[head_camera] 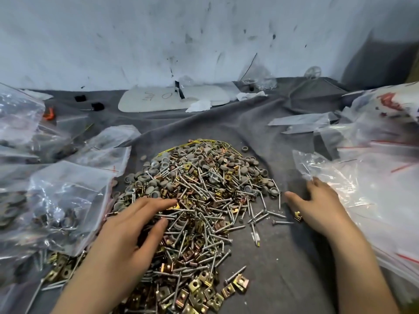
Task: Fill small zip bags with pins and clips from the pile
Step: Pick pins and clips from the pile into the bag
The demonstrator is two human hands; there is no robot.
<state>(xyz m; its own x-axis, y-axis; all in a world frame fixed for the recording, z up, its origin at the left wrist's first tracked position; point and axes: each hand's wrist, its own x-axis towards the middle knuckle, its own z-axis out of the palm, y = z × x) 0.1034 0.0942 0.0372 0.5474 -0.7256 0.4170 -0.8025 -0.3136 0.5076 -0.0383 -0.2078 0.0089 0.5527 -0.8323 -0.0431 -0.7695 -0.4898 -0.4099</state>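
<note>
A big pile of screws, brass clips and grey caps [199,196] lies on the grey cloth [283,257] in the middle. My left hand [136,225] rests flat on the pile's left side, fingers straight and spread over the screws. My right hand [317,207] lies on the cloth to the right of the pile, fingers loosely bent, its fingertips touching the edge of an empty clear zip bag [335,177]. A brass clip [298,215] sits just under that hand's thumb side.
Filled zip bags [59,200] crowd the left side. A stack of empty red-striped zip bags [385,189] covers the right. At the back lie a white plate-like panel [172,98], crumpled tissue [199,105] and small black parts [97,106] before a stained wall.
</note>
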